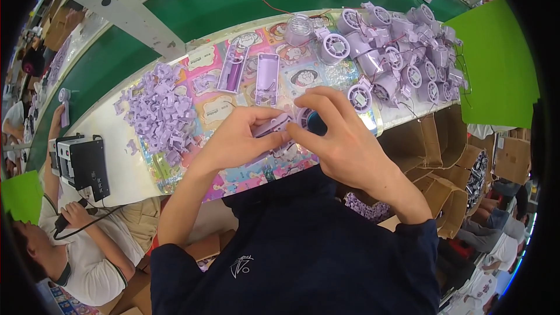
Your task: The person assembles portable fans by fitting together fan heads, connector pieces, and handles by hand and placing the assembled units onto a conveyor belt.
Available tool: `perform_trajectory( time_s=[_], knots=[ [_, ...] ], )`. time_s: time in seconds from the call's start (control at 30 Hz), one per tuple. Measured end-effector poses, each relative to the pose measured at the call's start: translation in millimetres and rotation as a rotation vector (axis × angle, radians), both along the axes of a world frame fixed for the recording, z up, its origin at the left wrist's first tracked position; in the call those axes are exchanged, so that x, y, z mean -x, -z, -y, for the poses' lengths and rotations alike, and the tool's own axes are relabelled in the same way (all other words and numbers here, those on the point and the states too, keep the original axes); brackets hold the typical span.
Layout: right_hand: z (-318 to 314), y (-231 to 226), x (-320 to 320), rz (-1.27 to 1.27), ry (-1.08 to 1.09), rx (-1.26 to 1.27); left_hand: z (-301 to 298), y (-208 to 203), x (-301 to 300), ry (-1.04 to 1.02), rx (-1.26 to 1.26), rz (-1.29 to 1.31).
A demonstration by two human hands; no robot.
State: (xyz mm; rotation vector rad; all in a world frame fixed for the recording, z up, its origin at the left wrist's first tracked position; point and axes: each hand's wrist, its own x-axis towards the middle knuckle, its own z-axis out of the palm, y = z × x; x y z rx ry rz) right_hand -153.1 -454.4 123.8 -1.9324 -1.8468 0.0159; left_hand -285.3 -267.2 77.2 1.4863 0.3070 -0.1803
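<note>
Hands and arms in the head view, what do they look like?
The left hand and right hand are bare, with no gloves, watch or cables visible. Both forearms are uncovered below short, plain, dark navy sleeves. These belong to a matching shirt with a small white line emblem.

- We wear a dark navy top (338, 251), spread across six o'clock.
- Short sleeves — the left sleeve (175, 274) at seven o'clock, the right sleeve (419, 254) between four and five.
- Our chest marking (240, 266) is thin, white, line-drawn — toward seven o'clock.
</note>
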Motion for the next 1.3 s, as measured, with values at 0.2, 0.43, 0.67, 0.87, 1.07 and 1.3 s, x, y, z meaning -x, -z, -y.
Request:
perform_trajectory(
  time_s=[0.2, 0.43, 0.67, 0.87, 1.07, 1.3],
  knots=[
    [2, -3, -3, -0.009, -0.019, 0.012, 3, 1, 2, -0.05, 0.055, 0.061],
    [-1, -7, -16, -0.034, -0.118, -0.054, 5, 0, 9, -0.123, -0.035, 0.124],
    [-16, 1, -25, -0.194, -0.127, -0.21, -15, -10, 5, -0.068, -0.078, 0.18],
    [-28, 66, 1, -0.351, 0.392, -0.414, -77, -4, -52, -0.454, -0.627, 0.179],
    [-19, 151, 1, -0.234, 0.275, -0.24, -198, 53, -145, -0.668, -0.545, -0.053],
    [-32, 144, 5, -0.26, 0.406, -0.211, -279, 116, -175, -0.922, -0.66, -0.283]
  ],
)
